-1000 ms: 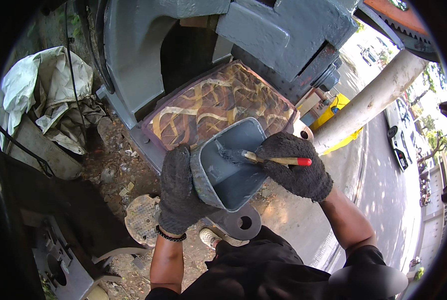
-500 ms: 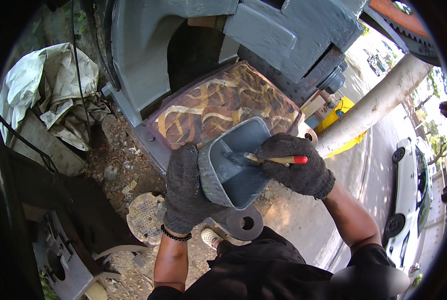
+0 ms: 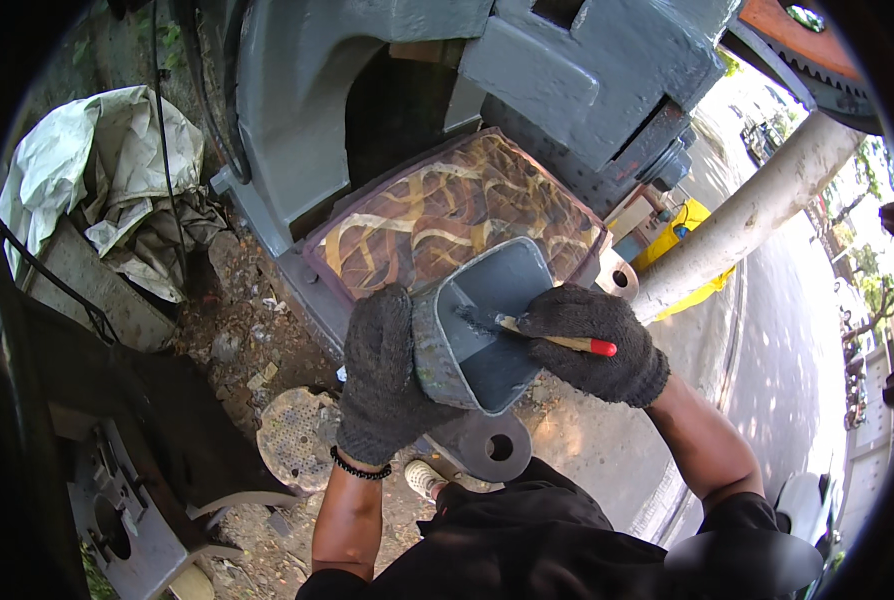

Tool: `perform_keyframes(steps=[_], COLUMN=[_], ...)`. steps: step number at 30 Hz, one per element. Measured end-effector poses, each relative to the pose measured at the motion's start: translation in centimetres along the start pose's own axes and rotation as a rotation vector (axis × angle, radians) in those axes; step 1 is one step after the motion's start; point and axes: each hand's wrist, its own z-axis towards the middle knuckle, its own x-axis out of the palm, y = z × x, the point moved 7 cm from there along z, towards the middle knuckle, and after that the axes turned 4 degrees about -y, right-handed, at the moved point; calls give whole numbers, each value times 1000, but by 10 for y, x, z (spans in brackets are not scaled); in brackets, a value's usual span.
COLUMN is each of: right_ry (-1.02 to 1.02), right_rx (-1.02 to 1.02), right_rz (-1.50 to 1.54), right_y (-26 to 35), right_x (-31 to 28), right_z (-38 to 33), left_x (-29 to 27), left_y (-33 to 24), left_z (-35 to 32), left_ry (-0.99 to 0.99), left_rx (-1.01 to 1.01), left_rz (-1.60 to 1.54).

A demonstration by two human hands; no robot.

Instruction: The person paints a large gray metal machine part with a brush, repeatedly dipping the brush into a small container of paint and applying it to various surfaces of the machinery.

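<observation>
Right hand (image 3: 599,345), fuzzy-gloved, pinching red-tipped wooden brush (image 3: 577,343), left hand (image 3: 382,365) clasping paint-smeared, rounded-square tub (image 3: 434,345)

And there's the left glove (image 3: 379,375), shaggy dark grey, mid-frame, alongside a matching right glove (image 3: 605,347)! Black beaded bracelet (image 3: 361,472) below left of centre, black short-sleeved top (image 3: 527,535) bottom centre.
</observation>
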Motion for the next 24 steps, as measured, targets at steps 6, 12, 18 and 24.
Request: perform_keyframes(steps=[6,12,18,24], right_ry=[-206,-280,-394,-980], right_rx=[165,335,474,603], right_rz=[12,-115,0,1126], right_y=[8,8,0,-31], right_x=[-26,-49,-60,-52], right_z=[-10,-27,-56,-88], left_x=[1,1,1,-4], left_y=[3,3,7,7], left_z=[-4,0,6,11], left_ry=[-7,-16,7,2], left_rx=[0,5,-31,-63], left_rz=[45,88,73,60])
